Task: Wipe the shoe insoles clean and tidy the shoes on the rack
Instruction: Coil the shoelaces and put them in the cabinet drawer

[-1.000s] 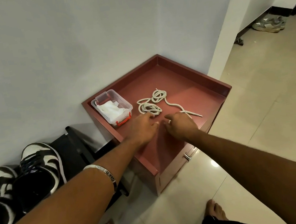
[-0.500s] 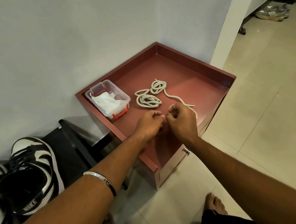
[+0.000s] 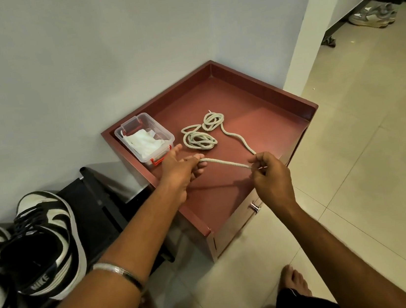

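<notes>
Two white shoelaces lie on the red cabinet top (image 3: 262, 102). One lace (image 3: 198, 139) is fully coiled. The other lace (image 3: 226, 163) keeps a small coil at the back and runs forward to my hands. My left hand (image 3: 180, 168) pinches its free end, and my right hand (image 3: 269, 173) pinches it further along, so a straight stretch hangs between them above the cabinet top. A clear plastic box (image 3: 144, 139) with white wipes and red clips stands at the cabinet's left corner. Black and white sneakers (image 3: 40, 242) sit on the black rack (image 3: 93, 194) at the left.
The cabinet stands in a wall corner and has a raised rim and a drawer with a metal knob (image 3: 255, 207). My bare feet (image 3: 295, 281) are on the tiled floor below. A grey pair of shoes (image 3: 372, 16) lies far off at the upper right.
My hands met at the loose lace end, picked it up and then drew apart, pulling a length of the lace straight between them. The camera view shifted right and nearer.
</notes>
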